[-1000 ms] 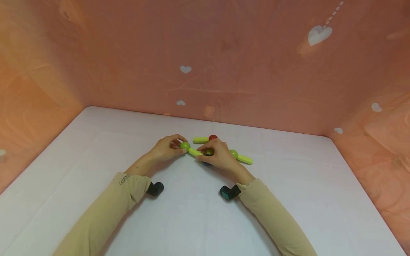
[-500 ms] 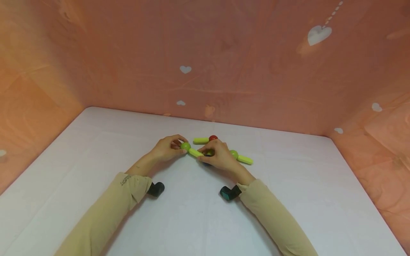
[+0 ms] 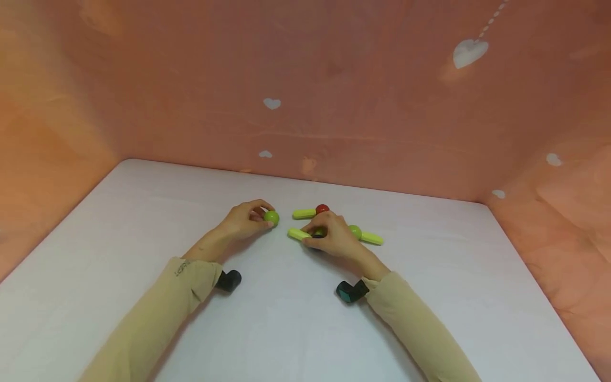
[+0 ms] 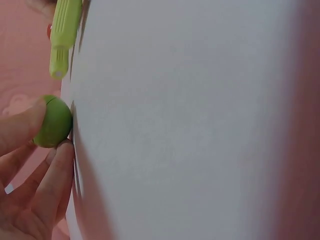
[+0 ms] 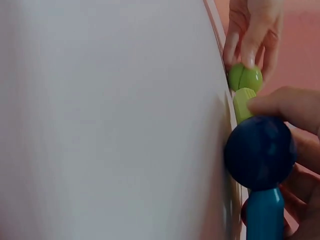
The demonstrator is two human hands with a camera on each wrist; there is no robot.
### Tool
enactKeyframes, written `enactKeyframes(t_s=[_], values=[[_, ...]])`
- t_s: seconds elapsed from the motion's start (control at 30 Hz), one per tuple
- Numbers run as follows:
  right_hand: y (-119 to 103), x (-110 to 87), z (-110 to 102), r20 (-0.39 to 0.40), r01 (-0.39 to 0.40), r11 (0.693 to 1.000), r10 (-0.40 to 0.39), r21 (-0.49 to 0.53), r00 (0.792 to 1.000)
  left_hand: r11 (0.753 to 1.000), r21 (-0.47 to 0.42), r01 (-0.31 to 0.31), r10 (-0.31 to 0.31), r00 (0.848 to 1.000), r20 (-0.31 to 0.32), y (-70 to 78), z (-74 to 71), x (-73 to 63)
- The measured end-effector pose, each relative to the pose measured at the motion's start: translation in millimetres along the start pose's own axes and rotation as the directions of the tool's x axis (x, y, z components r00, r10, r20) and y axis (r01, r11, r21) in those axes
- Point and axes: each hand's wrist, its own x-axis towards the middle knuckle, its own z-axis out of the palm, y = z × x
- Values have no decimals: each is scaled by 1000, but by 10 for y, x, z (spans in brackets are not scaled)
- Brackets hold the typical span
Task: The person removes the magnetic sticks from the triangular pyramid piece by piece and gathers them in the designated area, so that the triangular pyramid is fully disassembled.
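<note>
My left hand [image 3: 242,220] pinches a green ball [image 3: 271,218] between thumb and fingers, low over the white table. A gap separates this ball from the tip of a yellow-green ribbed toy rod [image 4: 64,30], as the left wrist view shows. My right hand [image 3: 336,236] pinches that rod between thumb and fingers, its free end pointing left toward the ball. Close by the right thumb is a dark blue ball [image 5: 260,152], joined to a teal rod [image 5: 265,215]. Part of this group is hidden behind the right hand in the head view.
Behind the right hand lies another yellow-green rod [image 3: 304,214] with a red ball [image 3: 322,208] at its end. To the right, a second green ball [image 3: 355,232] joins a yellow-green rod [image 3: 372,239]. Patterned orange-pink cloth [image 3: 219,106] walls the white table [image 3: 277,318].
The green ball in my left hand has come apart from the rod's end. My right hand has shifted slightly right with the rod, and the left slightly left with the ball.
</note>
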Motion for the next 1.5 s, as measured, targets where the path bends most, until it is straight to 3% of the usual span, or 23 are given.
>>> enactKeyframes(t_s=[0.5, 0.63, 0.97, 1.3, 1.5], values=[[95, -62, -93, -6, -23, 999, 23, 22, 1000, 1000, 1, -22, 22, 1000, -11, -31, -12, 54], [106, -56, -87, -4, -27, 999, 27, 27, 1000, 1000, -1, -7, 7, 1000, -17, -20, -10, 64], [90, -59, -43, 1, -20, 999, 20, 40, 1000, 993, -37, 110, -111, 993, -35, 34, -49, 147], [39, -59, -34, -1, -2, 1000, 2, 29, 1000, 992, -63, 108, -111, 992, -53, 118, -59, 325], [-5, -52, -7, 6, 15, 999, -15, 34, 1000, 987, -122, 100, -110, 991, -72, 180, -34, 408]])
